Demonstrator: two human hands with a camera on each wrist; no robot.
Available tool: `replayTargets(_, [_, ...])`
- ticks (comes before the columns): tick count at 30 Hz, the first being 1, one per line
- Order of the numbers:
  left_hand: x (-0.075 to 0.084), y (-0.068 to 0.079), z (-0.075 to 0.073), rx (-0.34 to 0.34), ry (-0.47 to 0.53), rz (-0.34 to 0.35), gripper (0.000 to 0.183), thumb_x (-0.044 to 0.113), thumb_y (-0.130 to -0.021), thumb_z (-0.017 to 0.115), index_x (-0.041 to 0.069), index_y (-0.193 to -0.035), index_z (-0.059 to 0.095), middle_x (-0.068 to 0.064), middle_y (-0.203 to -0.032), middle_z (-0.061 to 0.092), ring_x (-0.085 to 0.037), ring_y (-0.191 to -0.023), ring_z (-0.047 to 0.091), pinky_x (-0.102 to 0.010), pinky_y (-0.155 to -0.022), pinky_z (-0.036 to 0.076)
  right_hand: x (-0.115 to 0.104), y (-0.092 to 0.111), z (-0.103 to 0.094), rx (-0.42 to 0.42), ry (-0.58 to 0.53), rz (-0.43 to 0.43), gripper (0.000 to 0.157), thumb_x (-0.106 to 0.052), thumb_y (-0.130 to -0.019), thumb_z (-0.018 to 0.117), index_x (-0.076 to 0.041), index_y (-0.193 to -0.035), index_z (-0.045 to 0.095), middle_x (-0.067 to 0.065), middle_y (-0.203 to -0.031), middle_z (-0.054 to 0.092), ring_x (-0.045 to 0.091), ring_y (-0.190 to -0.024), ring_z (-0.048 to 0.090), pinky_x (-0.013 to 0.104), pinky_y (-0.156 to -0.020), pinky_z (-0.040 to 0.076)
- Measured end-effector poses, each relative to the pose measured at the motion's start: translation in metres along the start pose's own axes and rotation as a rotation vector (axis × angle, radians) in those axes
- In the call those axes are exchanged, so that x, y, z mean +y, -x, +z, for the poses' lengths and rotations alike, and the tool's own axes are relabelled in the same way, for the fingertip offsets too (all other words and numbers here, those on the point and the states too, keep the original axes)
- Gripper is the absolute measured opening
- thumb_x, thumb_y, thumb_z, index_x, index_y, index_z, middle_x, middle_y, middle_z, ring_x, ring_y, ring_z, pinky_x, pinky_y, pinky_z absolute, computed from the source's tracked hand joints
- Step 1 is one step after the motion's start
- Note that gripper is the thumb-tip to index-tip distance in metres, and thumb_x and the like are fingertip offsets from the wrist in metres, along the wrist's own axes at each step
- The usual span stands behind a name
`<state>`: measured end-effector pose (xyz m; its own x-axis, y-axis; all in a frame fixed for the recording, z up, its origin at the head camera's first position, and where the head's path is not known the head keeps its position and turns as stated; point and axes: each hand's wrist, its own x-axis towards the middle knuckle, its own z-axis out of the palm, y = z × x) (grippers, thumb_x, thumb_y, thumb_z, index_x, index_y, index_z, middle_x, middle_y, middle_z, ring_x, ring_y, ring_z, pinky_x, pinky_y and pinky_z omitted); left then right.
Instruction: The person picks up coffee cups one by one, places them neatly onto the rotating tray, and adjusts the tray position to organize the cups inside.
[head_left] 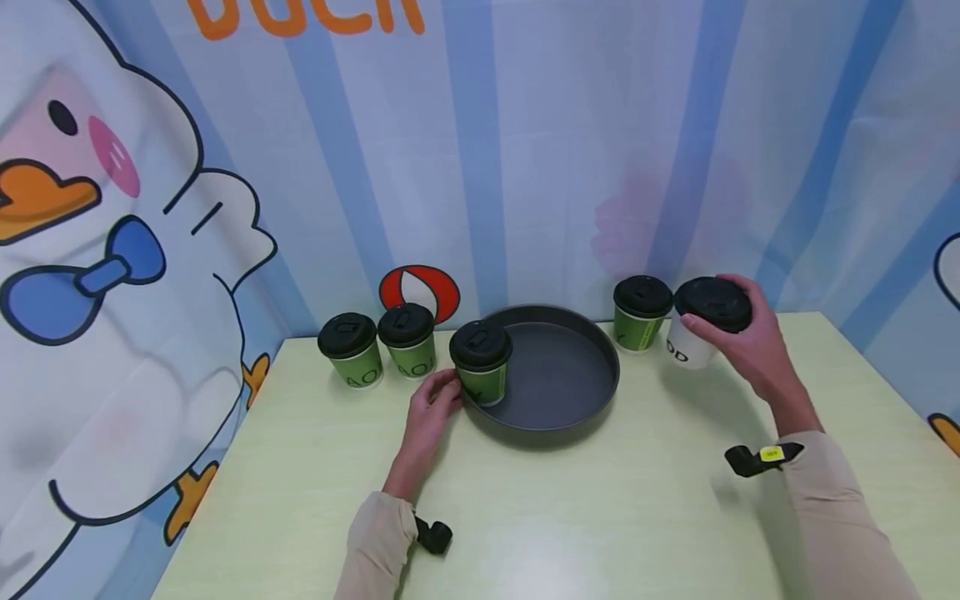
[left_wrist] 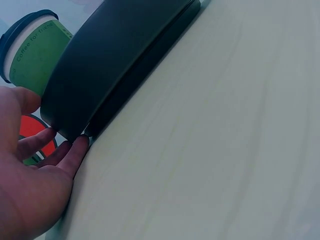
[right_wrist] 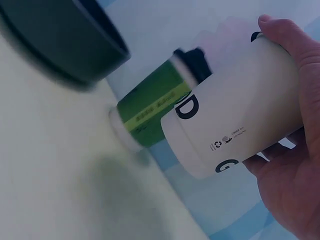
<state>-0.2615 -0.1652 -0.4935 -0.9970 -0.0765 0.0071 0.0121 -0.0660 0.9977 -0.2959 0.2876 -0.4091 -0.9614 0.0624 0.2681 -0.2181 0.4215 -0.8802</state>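
Note:
My left hand (head_left: 429,410) grips the left edge of a round dark grey pan (head_left: 562,367). In the left wrist view, the thumb lies near the pan's rim and the fingertips touch its lower edge. A green paper coffee cup (head_left: 483,385) with a black lid stands inside the pan at its left side. My right hand (head_left: 761,354) holds a larger white paper coffee cup (head_left: 688,346) around its upper part, by the black lid. The right wrist view shows this white cup (right_wrist: 232,107) tilted and raised off the table, close to another green cup (right_wrist: 155,102).
Two green lidded cups, one at the far left (head_left: 358,368) and one beside it (head_left: 412,357), stand left of the pan. Another green cup (head_left: 637,329) is by the table's back edge. A duck-printed curtain (head_left: 547,150) hangs behind the pale table (head_left: 600,517).

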Motion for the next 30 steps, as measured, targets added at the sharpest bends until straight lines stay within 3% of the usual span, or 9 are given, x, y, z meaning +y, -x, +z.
replayTargets(4, [0.000,-0.001,0.000,0.001,0.008,0.004,0.039,0.013,-0.107,0.055,-0.003,-0.142,0.054,-0.020,-0.142,0.054,-0.027,-0.123,0.059,-0.041,-0.109,0.051,-0.022,0.001,0.001,0.006,-0.040,-0.058,0.077,-0.027,-0.096,0.076,-0.026,-0.160,0.034,0.009,-0.153,0.038,0.023,-0.131,0.044,0.020,-0.090,0.046])
replayTargets(8, [0.000,-0.001,-0.001,0.004,0.009,0.007,0.039,0.013,-0.107,0.056,-0.003,-0.142,0.054,-0.020,-0.142,0.054,-0.026,-0.122,0.059,-0.040,-0.109,0.051,-0.044,0.003,0.006,-0.007,-0.104,-0.115,0.074,-0.020,-0.095,0.076,-0.027,-0.158,0.038,0.007,-0.151,0.039,0.019,-0.127,0.045,0.012,-0.086,0.049])
replayTargets(18, [0.000,-0.001,0.000,0.004,0.006,0.008,0.040,0.013,-0.107,0.055,-0.003,-0.143,0.054,-0.020,-0.143,0.054,-0.028,-0.124,0.058,-0.041,-0.110,0.050,-0.082,0.013,0.032,-0.141,-0.247,-0.224,0.072,-0.004,-0.093,0.075,-0.022,-0.155,0.043,0.007,-0.144,0.046,0.021,-0.125,0.049,0.016,-0.087,0.055])
replayTargets(30, [-0.001,-0.002,0.000,0.007,0.002,0.010,0.039,0.013,-0.107,0.055,-0.003,-0.142,0.054,-0.020,-0.142,0.054,-0.028,-0.125,0.058,-0.040,-0.109,0.051,-0.088,0.021,0.079,-0.296,-0.289,-0.228,0.074,-0.007,-0.091,0.077,-0.020,-0.155,0.043,0.008,-0.146,0.045,0.025,-0.126,0.052,0.025,-0.093,0.056])
